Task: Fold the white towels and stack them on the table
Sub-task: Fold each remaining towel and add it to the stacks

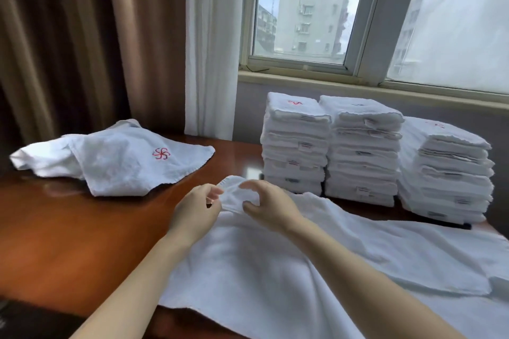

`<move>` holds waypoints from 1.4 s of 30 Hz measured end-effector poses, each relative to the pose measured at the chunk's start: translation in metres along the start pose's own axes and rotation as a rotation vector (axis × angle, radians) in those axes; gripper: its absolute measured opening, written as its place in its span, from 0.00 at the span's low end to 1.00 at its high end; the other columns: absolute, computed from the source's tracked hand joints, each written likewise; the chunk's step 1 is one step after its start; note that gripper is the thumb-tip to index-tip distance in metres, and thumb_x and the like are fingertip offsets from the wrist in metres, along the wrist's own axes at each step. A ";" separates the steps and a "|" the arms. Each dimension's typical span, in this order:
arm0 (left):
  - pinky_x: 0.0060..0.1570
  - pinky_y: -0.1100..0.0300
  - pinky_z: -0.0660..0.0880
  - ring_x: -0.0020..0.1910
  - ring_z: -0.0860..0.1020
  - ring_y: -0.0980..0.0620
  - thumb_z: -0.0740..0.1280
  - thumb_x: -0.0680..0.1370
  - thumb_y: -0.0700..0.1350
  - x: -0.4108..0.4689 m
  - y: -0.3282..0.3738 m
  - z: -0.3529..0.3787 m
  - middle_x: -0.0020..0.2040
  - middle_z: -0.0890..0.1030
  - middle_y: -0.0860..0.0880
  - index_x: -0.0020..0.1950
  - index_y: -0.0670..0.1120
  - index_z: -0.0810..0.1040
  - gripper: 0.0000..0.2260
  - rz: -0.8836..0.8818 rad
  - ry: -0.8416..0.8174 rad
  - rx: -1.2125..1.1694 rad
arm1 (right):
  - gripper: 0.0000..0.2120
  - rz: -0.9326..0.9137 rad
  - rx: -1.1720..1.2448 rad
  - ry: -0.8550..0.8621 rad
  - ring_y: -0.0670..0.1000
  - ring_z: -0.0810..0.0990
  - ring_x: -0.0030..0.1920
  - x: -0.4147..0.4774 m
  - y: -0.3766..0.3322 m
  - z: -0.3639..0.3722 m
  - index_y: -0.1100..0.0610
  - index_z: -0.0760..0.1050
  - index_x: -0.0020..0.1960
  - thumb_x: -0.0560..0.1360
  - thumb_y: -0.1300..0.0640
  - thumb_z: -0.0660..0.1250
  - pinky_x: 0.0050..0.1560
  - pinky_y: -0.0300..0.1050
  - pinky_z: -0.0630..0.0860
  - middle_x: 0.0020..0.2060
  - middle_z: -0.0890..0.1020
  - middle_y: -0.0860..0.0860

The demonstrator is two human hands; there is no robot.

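A white towel (275,264) lies spread and rumpled over the near part of the brown table (82,234). Its far corner is lifted between my hands. My left hand (197,210) pinches that corner from the left. My right hand (268,206) grips the same corner from the right, fingers curled over the cloth. Three stacks of folded white towels (366,157) stand at the back right under the window. A loose pile of unfolded white towels (115,159) with a red flower mark lies at the back left.
Brown curtains and a white sheer curtain (210,44) hang behind the table. The window sill (358,85) runs just behind the stacks. Bare wood shows at the left of the table. A dark object (16,319) sits at the bottom left corner.
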State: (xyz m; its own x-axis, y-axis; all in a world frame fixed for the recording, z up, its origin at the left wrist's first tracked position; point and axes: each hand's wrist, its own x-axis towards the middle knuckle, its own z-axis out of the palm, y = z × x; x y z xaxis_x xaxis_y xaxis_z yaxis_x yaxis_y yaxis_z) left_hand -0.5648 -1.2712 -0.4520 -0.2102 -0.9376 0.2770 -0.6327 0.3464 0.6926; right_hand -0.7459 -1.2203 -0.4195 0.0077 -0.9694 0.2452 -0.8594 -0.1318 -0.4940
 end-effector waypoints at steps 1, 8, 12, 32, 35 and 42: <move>0.53 0.56 0.76 0.51 0.78 0.56 0.66 0.77 0.44 0.005 -0.006 -0.001 0.53 0.79 0.56 0.55 0.55 0.78 0.10 -0.023 -0.023 0.019 | 0.19 0.035 -0.002 -0.006 0.47 0.78 0.58 0.008 -0.002 0.006 0.46 0.75 0.64 0.74 0.53 0.65 0.50 0.41 0.71 0.58 0.81 0.42; 0.60 0.55 0.71 0.58 0.72 0.51 0.65 0.77 0.42 0.021 -0.029 0.003 0.52 0.76 0.55 0.57 0.52 0.77 0.10 -0.025 -0.051 0.087 | 0.30 0.164 -0.135 -0.130 0.46 0.78 0.56 0.045 -0.006 0.041 0.45 0.73 0.63 0.66 0.32 0.67 0.43 0.43 0.69 0.56 0.79 0.41; 0.60 0.53 0.73 0.57 0.75 0.53 0.65 0.77 0.40 0.021 -0.031 0.003 0.54 0.76 0.55 0.58 0.52 0.75 0.12 -0.025 -0.017 -0.008 | 0.19 0.106 -0.223 -0.077 0.49 0.77 0.48 0.057 -0.003 0.053 0.48 0.72 0.52 0.71 0.36 0.65 0.34 0.43 0.63 0.51 0.80 0.43; 0.51 0.51 0.77 0.45 0.81 0.54 0.68 0.79 0.41 0.016 0.015 -0.013 0.45 0.85 0.43 0.48 0.40 0.82 0.06 -0.026 -0.028 -0.375 | 0.04 -0.109 0.176 0.135 0.48 0.74 0.36 0.036 -0.001 0.031 0.46 0.68 0.52 0.81 0.46 0.58 0.35 0.47 0.66 0.34 0.75 0.43; 0.42 0.69 0.74 0.42 0.80 0.62 0.69 0.79 0.45 0.022 0.028 -0.036 0.43 0.82 0.54 0.48 0.49 0.80 0.01 -0.025 0.079 -0.356 | 0.04 -0.165 0.243 0.241 0.49 0.73 0.36 0.040 -0.023 0.011 0.46 0.69 0.48 0.81 0.48 0.60 0.38 0.50 0.70 0.32 0.75 0.43; 0.48 0.55 0.76 0.47 0.79 0.46 0.63 0.80 0.48 0.012 -0.010 -0.090 0.46 0.82 0.48 0.46 0.48 0.78 0.07 -0.197 0.138 0.074 | 0.09 -0.182 0.471 0.334 0.47 0.72 0.34 0.044 -0.060 -0.015 0.44 0.70 0.42 0.81 0.49 0.62 0.38 0.49 0.72 0.31 0.73 0.43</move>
State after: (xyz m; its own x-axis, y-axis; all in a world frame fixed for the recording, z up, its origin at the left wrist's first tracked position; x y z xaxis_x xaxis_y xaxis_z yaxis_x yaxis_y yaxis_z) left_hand -0.4941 -1.2826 -0.3954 0.0229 -0.9722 0.2332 -0.7054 0.1496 0.6929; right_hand -0.7022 -1.2518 -0.3667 -0.0929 -0.8156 0.5711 -0.5399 -0.4406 -0.7172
